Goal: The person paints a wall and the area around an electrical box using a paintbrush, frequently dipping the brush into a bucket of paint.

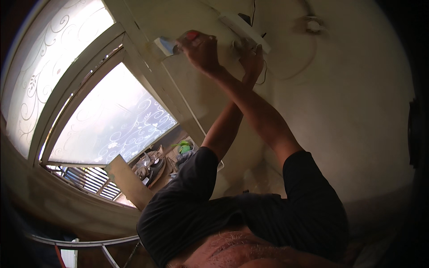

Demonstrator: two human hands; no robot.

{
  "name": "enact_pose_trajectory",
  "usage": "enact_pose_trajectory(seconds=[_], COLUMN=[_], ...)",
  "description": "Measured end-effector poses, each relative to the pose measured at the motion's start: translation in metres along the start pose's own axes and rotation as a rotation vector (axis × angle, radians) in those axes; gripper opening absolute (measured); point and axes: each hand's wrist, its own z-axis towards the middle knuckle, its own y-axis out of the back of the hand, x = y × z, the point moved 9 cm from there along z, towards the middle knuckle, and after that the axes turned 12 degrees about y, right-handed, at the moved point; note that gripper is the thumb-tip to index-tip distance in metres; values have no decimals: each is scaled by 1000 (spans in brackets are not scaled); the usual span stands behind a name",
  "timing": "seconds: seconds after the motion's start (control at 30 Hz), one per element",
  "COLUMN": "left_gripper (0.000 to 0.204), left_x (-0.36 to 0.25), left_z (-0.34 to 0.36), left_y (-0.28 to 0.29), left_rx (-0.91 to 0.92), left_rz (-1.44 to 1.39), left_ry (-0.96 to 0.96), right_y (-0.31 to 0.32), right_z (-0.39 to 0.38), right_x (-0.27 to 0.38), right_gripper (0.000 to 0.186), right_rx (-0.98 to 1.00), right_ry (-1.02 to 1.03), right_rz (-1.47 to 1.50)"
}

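My forearms cross in front of a pale wall, the right one over the left. My right hand [199, 50] is on the left side, closed around a thing with a red part [192, 35] showing between the fingers. A blue-and-white piece [167, 46] sticks out past its fingertips; blur hides whether both belong to one tool. Over to the right, my left hand [251, 61] is raised at the lower end of a long white fixture [245, 32]. Its fingers are partly bent and blurred, and whether they grip the fixture is unclear.
A dark cable [254, 13] runs above the fixture, and a thin wire [265, 73] hangs below it. A round white fitting [314, 25] sits on the wall at right. Left is a frosted window [111, 116] with a board [128, 182] beneath it. A metal rail [85, 243] curves at lower left.
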Motion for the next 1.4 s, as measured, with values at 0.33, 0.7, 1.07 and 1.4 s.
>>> enact_pose_trajectory(seconds=[0.33, 0.7, 1.07, 1.4], left_gripper=[77, 80, 70, 55], left_x=[-21, -15, -13, 0], left_z=[-6, -9, -13, -19], left_y=[5, -2, 21, 10], left_rx=[27, 26, -122, -415], left_rz=[130, 89, 140, 498], left_ry=[-21, 64, -125, -284], right_y=[72, -24, 71, 96], right_z=[0, -26, -1, -20], right_x=[12, 100, 35, 98], right_gripper=[12, 12, 21, 13], right_rx=[-31, -7, -117, -124], right_ry=[112, 346, 110, 244], right_rz=[-617, -275, -540, -552])
